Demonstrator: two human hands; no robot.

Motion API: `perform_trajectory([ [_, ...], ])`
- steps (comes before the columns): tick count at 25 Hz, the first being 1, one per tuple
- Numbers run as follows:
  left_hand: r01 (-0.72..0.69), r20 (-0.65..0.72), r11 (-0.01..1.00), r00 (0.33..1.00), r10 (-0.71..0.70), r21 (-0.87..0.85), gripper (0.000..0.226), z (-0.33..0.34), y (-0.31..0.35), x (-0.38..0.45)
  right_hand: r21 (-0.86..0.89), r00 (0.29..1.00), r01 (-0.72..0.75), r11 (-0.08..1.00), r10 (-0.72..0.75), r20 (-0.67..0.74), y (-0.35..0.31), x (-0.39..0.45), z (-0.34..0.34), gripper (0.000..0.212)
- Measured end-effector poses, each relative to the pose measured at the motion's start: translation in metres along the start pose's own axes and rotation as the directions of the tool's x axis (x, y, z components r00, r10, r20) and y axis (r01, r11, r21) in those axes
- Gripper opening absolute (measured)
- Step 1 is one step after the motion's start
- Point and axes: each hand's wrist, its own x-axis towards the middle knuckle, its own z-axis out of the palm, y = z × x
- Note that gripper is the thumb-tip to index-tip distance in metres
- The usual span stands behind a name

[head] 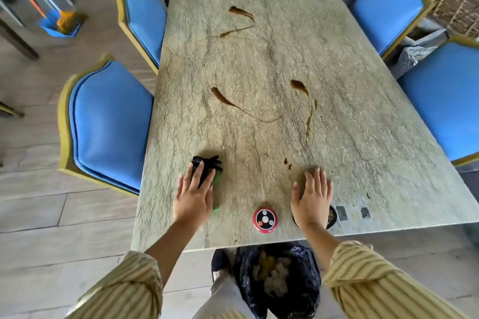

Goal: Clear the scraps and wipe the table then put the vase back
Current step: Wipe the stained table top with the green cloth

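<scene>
Scraps binned, wiping barely begun

Left hand [193,195] lies flat, fingers spread, on the black-and-green cloth [207,167] at 7 o'clock on the table [363,137]; right hand [312,195] rests open, empty, at 5. Brown sauce streaks [223,97] remain toward 12; no vase in view.

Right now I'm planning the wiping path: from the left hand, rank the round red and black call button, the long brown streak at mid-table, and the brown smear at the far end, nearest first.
1. Round red and black call button, just right of the left hand, near edge.
2. Long brown streak, mid-table, ahead.
3. Brown smear, far end.
</scene>
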Motion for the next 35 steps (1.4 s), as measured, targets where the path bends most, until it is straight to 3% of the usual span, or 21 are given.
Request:
perform_trajectory([
  [5,0.294,0.007,0.956,0.956,-0.293,-0.026,0.053,-0.016,-0.064,0.018,0.062,1.000,-0.015,0.998,0.015,0.006,0.000,0.002,0.001,0.066],
  [9,0.421,0.007,0.905,0.907,-0.421,-0.069,0.051,-0.012,-0.034,0.028,0.310,1.000,-0.003,0.951,0.003,0.003,0.013,0.005,-0.011,0.055],
  [11,0.426,0.029,0.901,0.905,-0.425,-0.085,0.052,-0.009,-0.007,0.038,0.336,1.000,0.025,0.942,-0.029,0.009,0.035,0.009,-0.021,0.049],
  [14,0.348,0.096,0.934,0.935,-0.340,-0.079,0.055,-0.003,0.051,0.057,0.187,0.996,0.086,0.979,-0.087,-0.002,0.082,0.025,-0.034,0.052],
  [17,0.239,0.138,0.967,0.964,-0.226,-0.086,0.058,0.006,0.123,0.084,0.041,0.983,0.164,0.986,-0.167,0.079,0.127,0.048,-0.043,0.062],
  [23,-0.005,0.161,0.993,0.987,0.024,-0.120,0.054,0.033,0.258,0.093,0.003,0.958,0.280,0.960,-0.280,0.060,0.158,0.061,-0.045,0.054],
  [29,-0.210,0.134,0.970,0.965,0.226,-0.123,0.045,0.039,0.248,0.098,0.011,0.951,0.299,0.954,-0.299,0.083,0.163,0.062,-0.047,0.052],
  [31,-0.140,0.109,0.983,0.982,0.153,-0.119,0.044,0.036,0.226,0.106,0.019,0.950,0.301,0.953,-0.302,0.083,0.162,0.060,-0.047,0.053],
  [33,0.104,0.048,0.986,0.994,-0.098,-0.130,0.043,0.033,0.204,0.112,0.028,0.950,0.302,0.953,-0.303,0.079,0.161,0.059,-0.047,0.054],
  [35,0.347,0.003,0.926,0.937,-0.350,-0.147,0.044,0.032,0.196,0.116,0.025,0.948,0.308,0.951,-0.309,0.078,0.163,0.061,-0.047,0.054],
])
